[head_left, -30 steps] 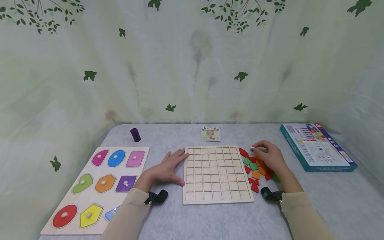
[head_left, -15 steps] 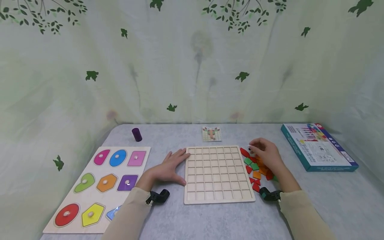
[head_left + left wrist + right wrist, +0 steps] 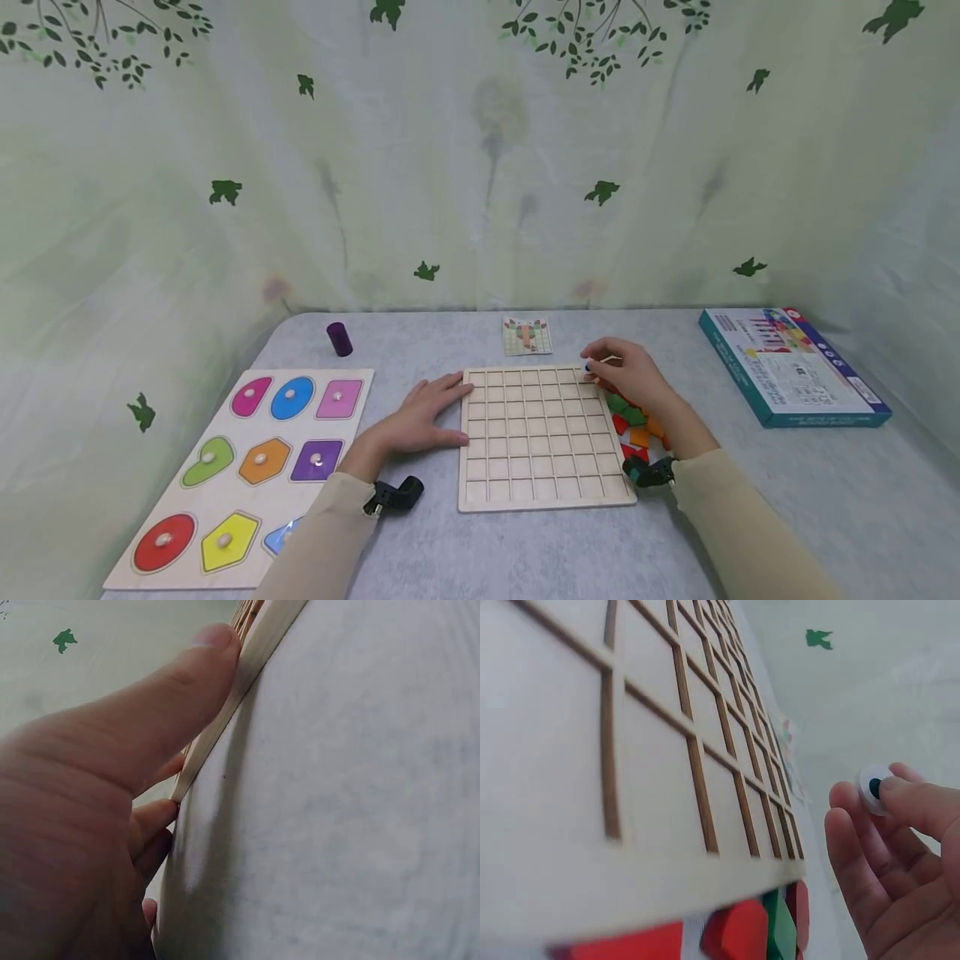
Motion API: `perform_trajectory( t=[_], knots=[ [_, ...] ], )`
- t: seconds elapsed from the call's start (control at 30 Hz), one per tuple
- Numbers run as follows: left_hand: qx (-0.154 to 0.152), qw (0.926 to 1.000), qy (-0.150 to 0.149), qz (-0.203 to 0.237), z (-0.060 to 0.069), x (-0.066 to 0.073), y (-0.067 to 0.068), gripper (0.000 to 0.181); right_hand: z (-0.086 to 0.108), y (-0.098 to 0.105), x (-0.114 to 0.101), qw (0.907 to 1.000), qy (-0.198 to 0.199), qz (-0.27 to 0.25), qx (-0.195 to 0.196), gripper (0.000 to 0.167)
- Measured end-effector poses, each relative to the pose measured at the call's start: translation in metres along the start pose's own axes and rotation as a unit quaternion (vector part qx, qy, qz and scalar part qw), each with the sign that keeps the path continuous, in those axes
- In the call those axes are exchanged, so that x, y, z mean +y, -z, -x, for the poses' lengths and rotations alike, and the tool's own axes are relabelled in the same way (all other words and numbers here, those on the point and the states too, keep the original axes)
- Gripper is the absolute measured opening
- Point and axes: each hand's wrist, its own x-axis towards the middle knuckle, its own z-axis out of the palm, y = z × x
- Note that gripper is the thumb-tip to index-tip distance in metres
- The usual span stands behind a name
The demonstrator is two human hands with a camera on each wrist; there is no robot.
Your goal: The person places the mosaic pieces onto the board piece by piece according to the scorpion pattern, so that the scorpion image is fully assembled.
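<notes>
A wooden grid board (image 3: 542, 446) with bare square cells lies flat in the middle of the table. At its left edge, my left hand (image 3: 416, 425) rests with fingers and thumb spread; the left wrist view shows the thumb (image 3: 187, 682) and fingertips against the wooden side. Over the board's far right corner, my right hand (image 3: 633, 375) pinches a small white googly eye (image 3: 866, 778) with a black pupil between thumb and fingertips. Red, orange and green (image 3: 619, 403) flat pieces lie by the board's right side, partly hidden under my right forearm.
A pattern card (image 3: 527, 337) lies behind the board. Far left stands a purple cylinder (image 3: 340, 339), with a knobbed shape puzzle (image 3: 225, 471) in front of it. A flat teal-edged box (image 3: 797, 367) lies at the right. A fabric backdrop (image 3: 465, 167) hangs behind the table.
My right hand has moved left with the googly eye, from above the coloured pieces to the board's far right corner. My left hand stays at the left edge, its thumb slightly higher.
</notes>
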Motion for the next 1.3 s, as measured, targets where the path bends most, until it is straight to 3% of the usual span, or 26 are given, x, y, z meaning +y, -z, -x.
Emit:
perform_trajectory(
  t=[0.17,0.5,0.7,1.3],
  knots=[
    [0.018,0.9998,0.002,-0.003,-0.001,-0.001,-0.002,0.081,-0.009,-0.012,-0.006,0.9993,0.012,-0.009,-0.034,0.029],
    [-0.005,0.9999,-0.010,-0.005,0.000,-0.003,0.002,0.100,-0.024,-0.033,-0.016,0.9970,0.012,0.007,-0.076,0.031],
    [-0.003,0.9999,-0.011,-0.007,-0.002,-0.004,-0.001,0.100,-0.030,-0.046,-0.025,0.9950,-0.002,0.014,-0.099,0.029],
    [-0.003,0.9999,-0.002,-0.016,-0.003,-0.004,-0.003,0.101,-0.045,-0.074,-0.037,0.9894,0.022,0.111,-0.091,0.024]
  ],
)
